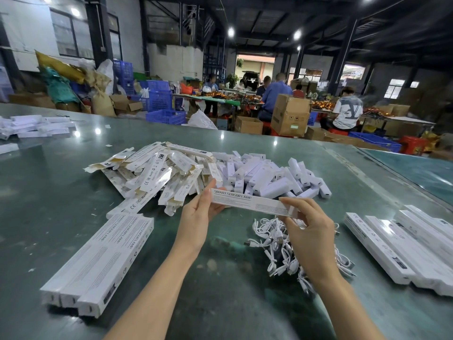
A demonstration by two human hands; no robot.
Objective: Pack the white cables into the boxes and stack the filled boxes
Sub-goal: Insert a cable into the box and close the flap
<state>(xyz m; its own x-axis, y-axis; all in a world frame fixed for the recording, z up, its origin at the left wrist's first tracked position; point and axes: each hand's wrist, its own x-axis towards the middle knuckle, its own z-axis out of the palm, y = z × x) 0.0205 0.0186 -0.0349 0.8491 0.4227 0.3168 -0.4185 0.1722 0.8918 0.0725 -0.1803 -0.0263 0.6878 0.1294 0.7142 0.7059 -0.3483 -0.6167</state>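
I hold a long white box printed "SMART SENSOR LAMP" level above the green table. My left hand grips its left end, and my right hand pinches its right end. Under my right hand lies a tangle of white cables. A stack of long white boxes lies at the near left. Another row of such boxes lies at the right.
Behind the held box sits a heap of flat unfolded cartons and a heap of small white lamp units. More white boxes lie far left. People work at tables beyond, among cardboard cartons and blue crates.
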